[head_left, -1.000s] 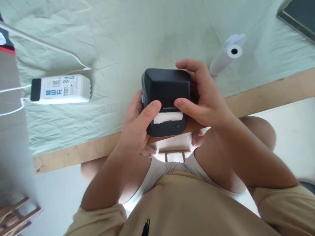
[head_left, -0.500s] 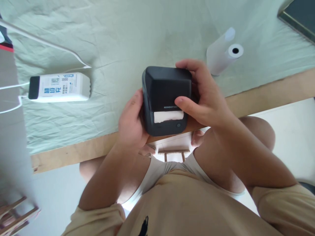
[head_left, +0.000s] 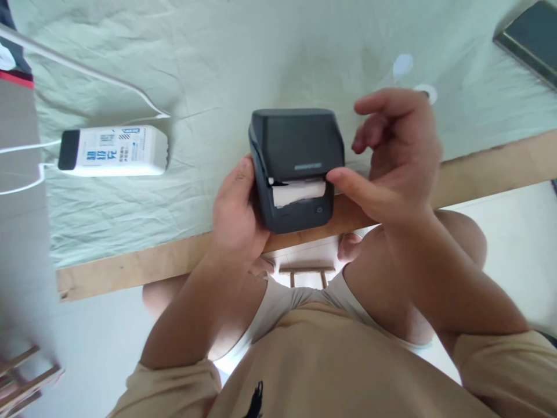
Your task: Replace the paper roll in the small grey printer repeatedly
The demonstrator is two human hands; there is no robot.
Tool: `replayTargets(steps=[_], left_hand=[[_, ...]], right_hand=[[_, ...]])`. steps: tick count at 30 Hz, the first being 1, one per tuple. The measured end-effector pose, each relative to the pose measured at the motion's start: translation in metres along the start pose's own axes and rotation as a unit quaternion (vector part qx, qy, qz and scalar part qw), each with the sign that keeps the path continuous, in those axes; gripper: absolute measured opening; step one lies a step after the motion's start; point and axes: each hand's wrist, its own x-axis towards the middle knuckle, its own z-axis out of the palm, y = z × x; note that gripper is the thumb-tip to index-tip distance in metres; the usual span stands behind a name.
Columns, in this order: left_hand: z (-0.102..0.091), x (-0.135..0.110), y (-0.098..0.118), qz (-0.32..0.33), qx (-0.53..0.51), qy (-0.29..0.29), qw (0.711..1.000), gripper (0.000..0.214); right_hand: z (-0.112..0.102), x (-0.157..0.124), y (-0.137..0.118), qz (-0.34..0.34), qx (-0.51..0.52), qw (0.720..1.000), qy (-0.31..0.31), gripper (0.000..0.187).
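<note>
Fingers of left hand clasp printer | right hand fingers spread loose | printer at table edge

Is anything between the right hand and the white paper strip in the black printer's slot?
Nothing visible. The right hand is beside the small black plastic printer, its thumb tip close to the right end of the white paper strip. The left hand grips the printer's left side, clear of the strip.
</note>
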Motion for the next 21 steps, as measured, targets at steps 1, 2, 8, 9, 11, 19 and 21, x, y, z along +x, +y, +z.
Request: replayTargets(steps=[1,2,8,9,11,19,21], left_hand=[[0.0,0.0,-0.001,-0.004,-0.003,-0.008,1.0,0.026],[0.0,-0.001,-0.001,-0.01,-0.004,-0.017,1.0,0.028],[0.004,-0.006,0.003,-0.039,0.014,-0.032,0.999,0.035],[0.004,-0.007,0.004,-0.044,0.015,-0.047,0.998,0.034],[0.003,-0.009,0.007,-0.048,0.022,-0.075,0.996,0.025],[0.004,-0.014,0.014,-0.067,0.088,-0.073,0.991,0.018],[0.004,-0.014,0.015,-0.071,0.084,-0.075,0.991,0.018]], right_hand=[[0.001,0.002,-0.007,-0.02,-0.002,0.999,0.041,0.043],[0.003,0.004,-0.016,-0.04,-0.001,0.996,0.082,0.029],[0.006,0.017,-0.043,-0.049,0.037,0.987,0.146,0.023],[0.005,0.018,-0.042,-0.043,0.018,0.99,0.134,0.023],[0.0,0.019,-0.038,-0.054,-0.065,0.993,0.078,0.02],[-0.019,0.027,-0.049,-0.08,-0.332,0.928,-0.148,0.011],[-0.021,0.028,-0.053,-0.07,-0.315,0.934,-0.154,0.013]])
